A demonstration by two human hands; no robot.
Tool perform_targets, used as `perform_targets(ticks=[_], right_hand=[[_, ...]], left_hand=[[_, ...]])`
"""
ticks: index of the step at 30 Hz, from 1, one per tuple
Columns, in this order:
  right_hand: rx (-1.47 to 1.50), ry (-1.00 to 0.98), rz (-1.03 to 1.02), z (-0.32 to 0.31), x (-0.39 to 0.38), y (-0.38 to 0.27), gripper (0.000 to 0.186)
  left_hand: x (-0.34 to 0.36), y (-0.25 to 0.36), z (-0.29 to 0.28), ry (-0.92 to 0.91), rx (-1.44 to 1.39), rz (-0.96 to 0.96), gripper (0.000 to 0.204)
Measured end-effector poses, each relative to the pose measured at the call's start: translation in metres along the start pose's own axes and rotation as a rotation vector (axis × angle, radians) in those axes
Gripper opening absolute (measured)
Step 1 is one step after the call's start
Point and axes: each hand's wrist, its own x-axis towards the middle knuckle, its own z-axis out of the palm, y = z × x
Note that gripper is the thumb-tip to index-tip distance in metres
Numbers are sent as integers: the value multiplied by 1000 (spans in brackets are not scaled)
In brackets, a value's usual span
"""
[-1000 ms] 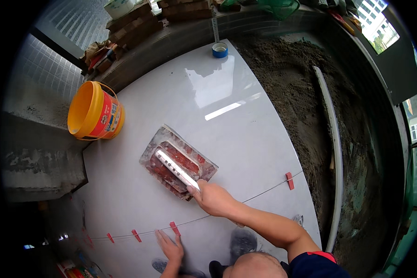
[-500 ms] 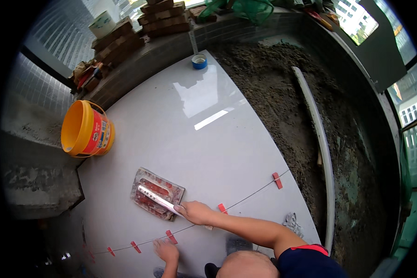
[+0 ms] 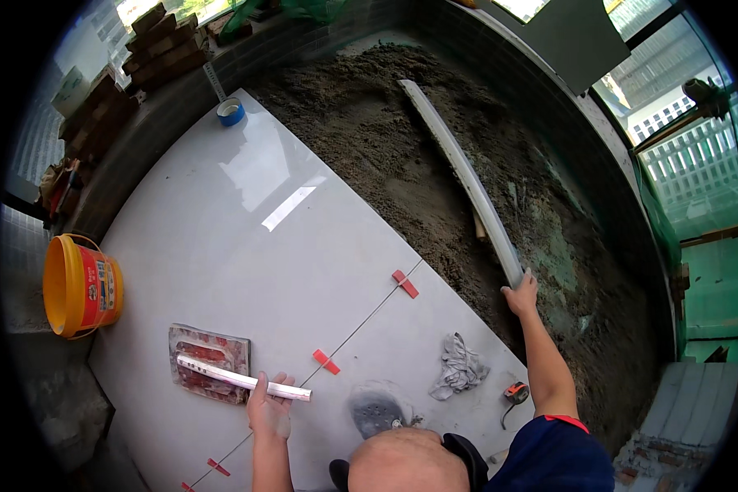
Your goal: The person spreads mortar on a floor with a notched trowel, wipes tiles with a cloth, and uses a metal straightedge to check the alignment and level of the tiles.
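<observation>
My left hand (image 3: 269, 408) is closed around the white bar-shaped handle (image 3: 221, 373) of a flat, mortar-stained red and grey board tool (image 3: 190, 382). The board lies on a large glossy pale tile (image 3: 221, 262), and the handle's end sticks out past my fingers. At the right, my arm reaches far out, and my right hand (image 3: 523, 293) grips the near end of a long whitish straightedge (image 3: 461, 168). That straightedge rests on dark, rough mortar (image 3: 369, 156). Red levelling wedges (image 3: 326, 362) sit along the tile seam between my hands.
A yellow bucket (image 3: 82, 285) stands at the left. Blue tape (image 3: 230, 112) sits at the tile's far corner. A crumpled grey glove or cloth (image 3: 459, 366) and a tape measure (image 3: 517, 392) lie near my right arm. Stacked bricks (image 3: 168, 51) line the far ledge.
My right hand has left the tool's handle and moved right onto the straightedge. My left hand has come up from the seam and taken the handle. The view has swung right.
</observation>
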Motion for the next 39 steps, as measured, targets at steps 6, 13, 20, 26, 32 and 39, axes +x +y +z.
perform_targets(ticks=[6,13,20,26,32,39], right_hand=[[42,-80,-43,16,26,34,101],[-91,-234,-28,-8,37,36,107],[38,-74,-51,-81,-21,-28,91],[103,20,-9,-141,-84,13,84],[137,155,61,-122,-214,8,81],[383,116,342,-89,-423,61,84]], left_hand=[[17,5,-32,47,206,59,14],[37,113,-161,107,1073,-25,25],[3,194,-97,114,2195,552,30],[-67,140,40,-636,1489,1587,26],[-168,155,54,-1334,854,2047,31],[-203,123,60,-1777,347,2203,29]])
